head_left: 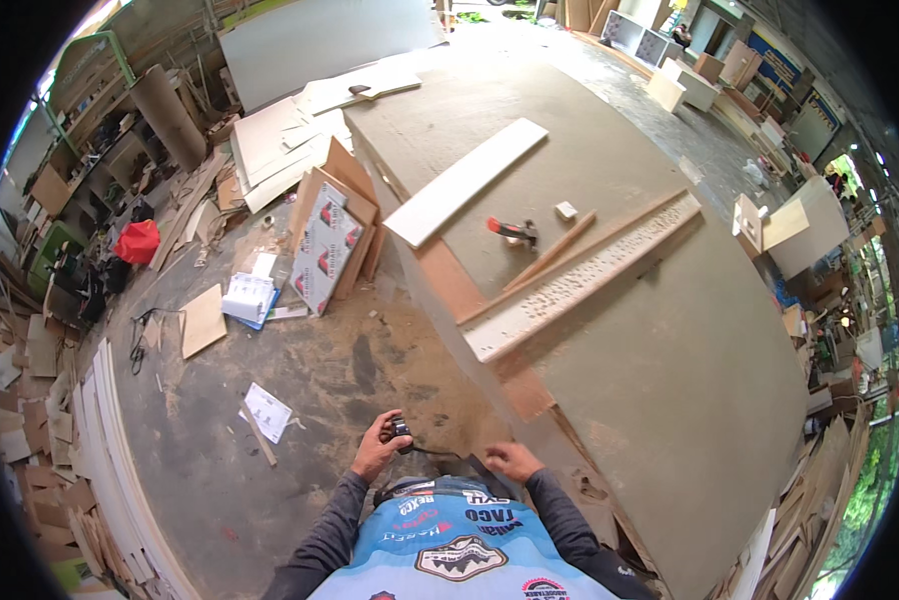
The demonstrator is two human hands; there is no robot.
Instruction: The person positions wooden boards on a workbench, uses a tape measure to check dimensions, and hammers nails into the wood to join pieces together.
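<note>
My left hand (375, 450) is closed around a small black tape measure (401, 431), held in front of my waist. From it a thin strip runs right, toward my right hand (515, 462). That hand has curled fingers beside the near left edge of the big workbench (660, 400); what lies in them is too small to make out. On the bench a pale board full of small holes (590, 277) lies beside a thin wooden strip (552, 252). Farther off are a red-and-black hand tool (513, 231), a small white block (566, 210) and a long white board (467, 183).
Panels (332, 235) lean against the bench's left side. On the floor lie a printed sheet (267, 411), a stick (259, 434), papers on a blue folder (250, 297) and a square board (204, 321). Long white planks (120, 470) and offcuts line the left.
</note>
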